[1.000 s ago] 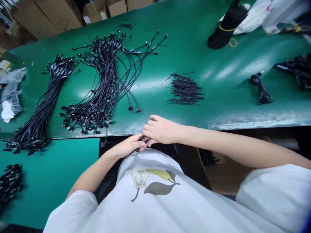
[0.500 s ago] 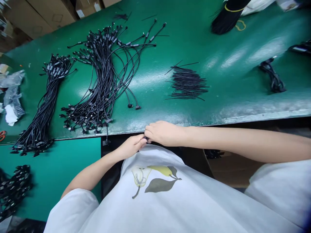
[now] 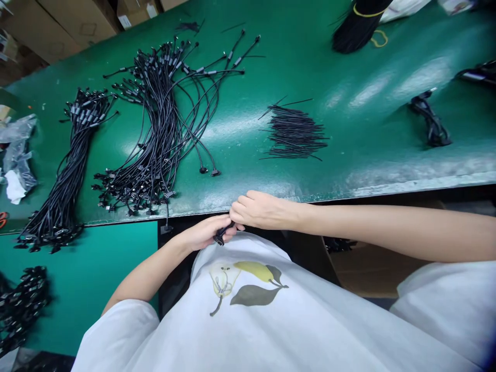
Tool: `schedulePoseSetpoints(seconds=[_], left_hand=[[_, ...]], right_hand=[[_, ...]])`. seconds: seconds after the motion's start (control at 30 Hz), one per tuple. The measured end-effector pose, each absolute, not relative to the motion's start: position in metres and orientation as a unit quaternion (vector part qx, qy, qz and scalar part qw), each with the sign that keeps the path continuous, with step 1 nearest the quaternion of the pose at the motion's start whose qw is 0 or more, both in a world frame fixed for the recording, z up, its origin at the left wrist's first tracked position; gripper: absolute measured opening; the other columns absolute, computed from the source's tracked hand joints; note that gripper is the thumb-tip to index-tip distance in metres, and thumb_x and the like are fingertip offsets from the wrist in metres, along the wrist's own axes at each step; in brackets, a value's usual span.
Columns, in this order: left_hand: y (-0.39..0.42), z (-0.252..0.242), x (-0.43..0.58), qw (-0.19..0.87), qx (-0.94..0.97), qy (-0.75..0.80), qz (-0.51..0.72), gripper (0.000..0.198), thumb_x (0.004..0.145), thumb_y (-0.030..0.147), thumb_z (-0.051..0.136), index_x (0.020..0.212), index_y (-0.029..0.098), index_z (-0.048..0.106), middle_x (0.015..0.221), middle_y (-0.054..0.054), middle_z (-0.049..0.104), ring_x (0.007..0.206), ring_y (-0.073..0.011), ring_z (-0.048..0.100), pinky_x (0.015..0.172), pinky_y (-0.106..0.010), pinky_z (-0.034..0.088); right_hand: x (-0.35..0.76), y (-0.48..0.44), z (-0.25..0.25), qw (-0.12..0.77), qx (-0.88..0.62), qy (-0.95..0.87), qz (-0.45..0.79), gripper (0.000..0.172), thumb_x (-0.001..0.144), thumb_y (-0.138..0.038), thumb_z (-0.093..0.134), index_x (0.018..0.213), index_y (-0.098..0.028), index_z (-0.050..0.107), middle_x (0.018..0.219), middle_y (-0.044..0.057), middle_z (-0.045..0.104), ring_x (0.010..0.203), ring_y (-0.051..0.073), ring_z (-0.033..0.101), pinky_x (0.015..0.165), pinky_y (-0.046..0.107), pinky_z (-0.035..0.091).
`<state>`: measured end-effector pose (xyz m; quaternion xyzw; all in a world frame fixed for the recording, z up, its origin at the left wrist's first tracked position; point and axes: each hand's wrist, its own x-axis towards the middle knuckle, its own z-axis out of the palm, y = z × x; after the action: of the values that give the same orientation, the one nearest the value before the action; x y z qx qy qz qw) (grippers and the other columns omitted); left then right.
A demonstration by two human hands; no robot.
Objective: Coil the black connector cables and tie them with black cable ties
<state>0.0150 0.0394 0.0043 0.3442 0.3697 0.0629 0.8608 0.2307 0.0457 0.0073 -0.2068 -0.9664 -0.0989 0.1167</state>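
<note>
My left hand (image 3: 205, 232) holds a short black cable with a moulded connector (image 3: 220, 235) just above my chest. My right hand (image 3: 261, 210) is closed beside it, its fingers meeting the same black piece near the table's front edge. The fingers hide most of the piece. Just beyond my hands, a large bundle of black connector cables (image 3: 155, 124) lies on the green mat-covered table (image 3: 248, 124), its plugs hanging near the edge. A loose pile of thin black wires (image 3: 293, 133) lies to the right of that bundle.
Another cable bundle (image 3: 65, 175) lies to the left, with black plugs (image 3: 19, 312) on a lower teal surface (image 3: 85, 268). Further back are a tied black bunch (image 3: 358, 31), a small coil of cable (image 3: 430, 124), and cardboard boxes (image 3: 77, 20). An open cardboard box (image 3: 372, 271) sits below my right arm.
The black connector now shows below my left hand, and my hands have spread slightly apart. The view has shifted only a little.
</note>
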Motion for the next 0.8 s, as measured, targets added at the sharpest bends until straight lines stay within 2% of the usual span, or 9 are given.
schedulePoseSetpoints(seconds=[0.07,0.2,0.3,0.43,0.53,0.6,0.7,0.8], left_hand=[[0.040,0.005,0.018,0.878,0.271,0.385,0.084,0.038,0.084,0.044,0.061,0.090,0.007,0.065,0.068,0.002,0.041,0.057,-0.0076,0.037,0.057,-0.024,0.032],[0.041,0.009,0.024,0.882,0.224,0.400,0.111,0.034,0.074,0.038,0.075,0.089,0.010,0.064,0.081,-0.006,0.056,0.072,-0.0131,0.053,0.068,-0.029,0.043],[0.038,0.012,0.031,0.893,0.208,0.381,0.122,0.034,0.073,0.039,0.077,0.087,0.011,0.061,0.073,-0.001,0.051,0.062,-0.0090,0.047,0.062,-0.025,0.041],[0.031,0.007,0.039,0.881,0.241,0.382,0.140,0.034,0.077,0.043,0.073,0.082,0.014,0.055,0.061,0.007,0.035,0.051,-0.0050,0.029,0.051,-0.020,0.028],[0.027,-0.003,0.039,0.820,0.363,0.421,0.136,0.038,0.080,0.051,0.066,0.082,0.015,0.054,0.060,0.007,0.035,0.053,-0.0071,0.030,0.052,-0.022,0.029],[0.026,-0.005,0.036,0.753,0.477,0.439,0.114,0.041,0.084,0.055,0.058,0.087,0.015,0.056,0.061,0.005,0.038,0.055,-0.0092,0.034,0.055,-0.024,0.032],[0.029,-0.003,0.033,0.687,0.580,0.431,0.075,0.043,0.091,0.055,0.046,0.096,0.014,0.059,0.064,0.004,0.041,0.058,-0.0111,0.037,0.058,-0.026,0.034],[0.032,0.000,0.035,0.697,0.581,0.415,0.062,0.041,0.093,0.052,0.043,0.095,0.015,0.059,0.064,0.004,0.039,0.058,-0.0116,0.036,0.058,-0.026,0.034]], right_hand=[[0.234,0.053,0.010,0.138,-0.192,-0.967,-0.094,0.027,0.099,-0.013,0.031,0.084,-0.018,0.053,0.074,0.003,0.052,0.064,0.016,0.041,0.058,0.033,0.021],[0.240,0.063,0.015,0.124,-0.185,-0.971,-0.091,0.030,0.099,-0.011,0.030,0.084,-0.019,0.055,0.077,0.003,0.055,0.070,0.016,0.044,0.067,0.033,0.028],[0.243,0.064,0.017,0.108,-0.178,-0.974,-0.094,0.032,0.099,-0.012,0.028,0.085,-0.019,0.056,0.079,0.003,0.056,0.071,0.017,0.045,0.071,0.033,0.031],[0.247,0.061,0.018,0.079,-0.220,-0.972,0.006,0.025,0.099,-0.017,0.035,0.087,-0.016,0.057,0.082,0.005,0.058,0.075,0.018,0.051,0.074,0.033,0.034],[0.250,0.056,0.019,0.021,-0.283,-0.942,0.176,0.020,0.098,-0.029,0.045,0.092,-0.015,0.058,0.084,0.006,0.061,0.072,0.017,0.054,0.062,0.029,0.032],[0.252,0.051,0.020,-0.006,-0.310,-0.919,0.244,0.018,0.098,-0.028,0.046,0.093,-0.015,0.058,0.083,0.005,0.062,0.069,0.016,0.054,0.057,0.027,0.030],[0.250,0.040,0.024,-0.005,-0.321,-0.921,0.222,0.019,0.098,-0.022,0.041,0.092,-0.015,0.058,0.085,0.007,0.062,0.071,0.016,0.055,0.058,0.027,0.030],[0.245,0.031,0.022,0.017,-0.319,-0.935,0.156,0.022,0.099,-0.021,0.037,0.095,-0.013,0.057,0.091,0.010,0.061,0.078,0.018,0.056,0.064,0.030,0.036]])
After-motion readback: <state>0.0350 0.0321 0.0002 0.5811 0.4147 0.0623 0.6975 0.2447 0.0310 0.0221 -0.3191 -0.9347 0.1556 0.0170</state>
